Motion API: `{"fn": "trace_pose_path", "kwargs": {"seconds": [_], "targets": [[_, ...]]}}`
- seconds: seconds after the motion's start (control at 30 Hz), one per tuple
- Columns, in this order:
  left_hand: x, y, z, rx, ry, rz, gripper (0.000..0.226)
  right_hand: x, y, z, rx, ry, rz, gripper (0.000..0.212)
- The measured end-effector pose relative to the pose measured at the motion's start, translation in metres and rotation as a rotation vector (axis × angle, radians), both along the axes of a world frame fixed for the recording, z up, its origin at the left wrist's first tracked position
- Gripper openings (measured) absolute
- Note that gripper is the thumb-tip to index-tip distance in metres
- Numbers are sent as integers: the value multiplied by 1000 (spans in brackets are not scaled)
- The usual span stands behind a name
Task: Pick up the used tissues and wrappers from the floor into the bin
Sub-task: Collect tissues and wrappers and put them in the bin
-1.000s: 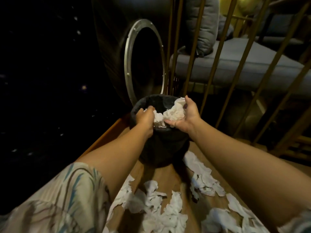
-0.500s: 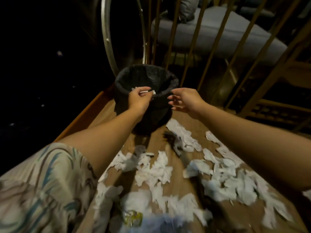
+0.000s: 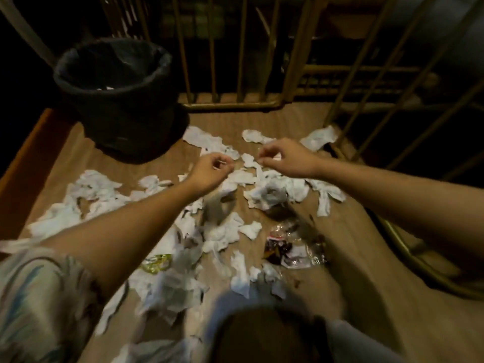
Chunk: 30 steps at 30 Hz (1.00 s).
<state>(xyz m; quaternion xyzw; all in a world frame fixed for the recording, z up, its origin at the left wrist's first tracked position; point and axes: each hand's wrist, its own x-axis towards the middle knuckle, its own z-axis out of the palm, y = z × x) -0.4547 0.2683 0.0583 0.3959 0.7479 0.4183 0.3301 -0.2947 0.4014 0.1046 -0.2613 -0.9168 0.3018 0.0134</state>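
Both hands, left hand (image 3: 212,170) and right hand (image 3: 285,159), hover loosely curled (grip unclear) above scattered tissues (image 3: 269,191) near the bin (image 3: 115,82).

The bin (image 3: 115,100) stands on the floor (image 3: 379,297) at far left, tissues (image 3: 269,192) strewn before and right of it.

Motion blur smears the tissues (image 3: 167,286) near the bottom edge, and the bin (image 3: 115,82) interior is dark.

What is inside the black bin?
Inside the black bin a dark liner shows, with a few small white scraps low down, likely tissue. The near wall covers the bottom, so how much is in there stays hidden.
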Motion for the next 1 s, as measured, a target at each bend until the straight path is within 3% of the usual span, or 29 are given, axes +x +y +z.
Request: {"fn": "trace_pose_path", "kwargs": {"seconds": [0.07,0.13,0.27,0.37,0.47,0.6,0.73,0.87,1.0], "targets": [[27,1,-26,-47,-18,-29,17,35,-7,-25,-9,-66,8,26],[59,-8,-55,-95,38,13,28,67,-16,-54,-38,-161,-53,62],[111,-40,-100,-224,357,-43,81,121,-50,-111,-247,-320,-352,108],[124,-58,-127,-395,546,-109,122,138,-67,-145,-265,-365,-394,119],[131,-75,-146,-514,628,-61,135,135,-66,-174,-168,-364,-321,131],[137,-91,-156,-442,466,-48,134,119,-67,-192,-100,-294,-257,133],[128,-112,-164,-239,309,-5,114,108,-70,-216,80,-241,-104,108],[124,-125,-168,-194,363,-84,116,96,-68,-232,150,-203,-37,89],[127,-124,-177,-128,470,-78,79,100,-55,-235,77,-14,9,71]]}}
